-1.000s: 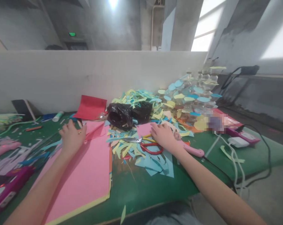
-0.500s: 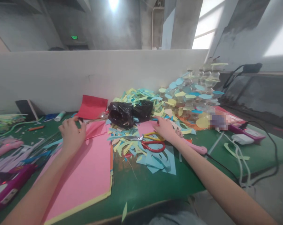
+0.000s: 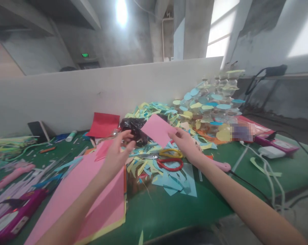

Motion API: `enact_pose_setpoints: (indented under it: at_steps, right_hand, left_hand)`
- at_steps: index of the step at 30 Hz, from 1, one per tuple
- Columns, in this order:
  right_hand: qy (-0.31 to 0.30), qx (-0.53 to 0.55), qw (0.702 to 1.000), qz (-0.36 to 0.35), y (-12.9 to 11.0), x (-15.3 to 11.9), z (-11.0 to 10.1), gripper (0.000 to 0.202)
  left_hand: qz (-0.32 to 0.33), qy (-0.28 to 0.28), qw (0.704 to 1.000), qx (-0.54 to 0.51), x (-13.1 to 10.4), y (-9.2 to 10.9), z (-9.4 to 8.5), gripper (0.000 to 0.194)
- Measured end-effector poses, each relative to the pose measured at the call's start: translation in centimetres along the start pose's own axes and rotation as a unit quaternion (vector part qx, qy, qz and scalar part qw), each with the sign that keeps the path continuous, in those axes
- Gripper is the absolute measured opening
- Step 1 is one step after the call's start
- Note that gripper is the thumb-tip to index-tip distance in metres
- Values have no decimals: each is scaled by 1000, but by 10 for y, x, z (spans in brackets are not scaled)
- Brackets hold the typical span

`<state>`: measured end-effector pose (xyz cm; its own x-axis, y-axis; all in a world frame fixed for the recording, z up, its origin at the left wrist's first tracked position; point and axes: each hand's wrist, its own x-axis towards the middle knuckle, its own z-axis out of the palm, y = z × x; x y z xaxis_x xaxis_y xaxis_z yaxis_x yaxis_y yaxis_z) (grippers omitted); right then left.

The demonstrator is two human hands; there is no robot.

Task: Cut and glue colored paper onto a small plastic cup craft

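Between the fingertips of my right hand (image 3: 185,144) is a small pink paper square (image 3: 157,129), held by its right corner in front of a black plastic bag (image 3: 134,127). My left hand (image 3: 119,149) has its fingers apart and nothing between them, left of the square. Beneath my left forearm lies a stack of large pink sheets (image 3: 100,200), with a smaller folded pink piece (image 3: 101,151) at its far end. Scissors (image 3: 170,164) with red and yellow handles lie below my right hand, on blue and yellow paper scraps (image 3: 173,182).
Bottles with paper discs (image 3: 215,105) stand at the back right. Pink glue guns, one at the left (image 3: 14,175), purple devices (image 3: 18,214) and white cables (image 3: 268,177) lie on the green table (image 3: 169,217). Red paper (image 3: 105,124) leans by the partition (image 3: 67,98).
My right hand has raised the pink square from the scraps. My left hand has moved right, off the folded pink paper, and its fingers are apart. The view has shifted slightly.
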<state>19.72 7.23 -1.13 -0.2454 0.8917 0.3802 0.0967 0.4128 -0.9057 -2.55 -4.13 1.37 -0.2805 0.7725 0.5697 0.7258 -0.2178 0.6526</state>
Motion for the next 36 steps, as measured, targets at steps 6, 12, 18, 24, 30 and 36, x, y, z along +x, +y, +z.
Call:
enact_pose_setpoints:
  at_steps: [6, 12, 18, 24, 30, 36]
  right_hand:
    - [-98, 77, 992, -20, 7, -6, 13, 29]
    - [-190, 68, 979, -5, 5, -14, 15, 39]
    - [-153, -153, 959, -182, 6, -25, 15, 38]
    - [-178, -281, 868, -368, 4, -33, 16, 43]
    - [-101, -244, 907, -328, 5, -31, 23, 21]
    - [-136, -133, 964, -185, 11, -24, 28, 22]
  left_hand:
    - [-254, -2, 925, -284, 0, 9, 55, 68]
    - [-263, -88, 851, -446, -12, -10, 41, 48]
    - [-281, -8, 851, -443, -18, -1, 45, 29]
    - [-285, -34, 847, -447, -23, 3, 49, 28]
    - [-229, -58, 873, -427, -26, 2, 52, 26]
    - [-221, -70, 871, -432, -28, 15, 48, 31]
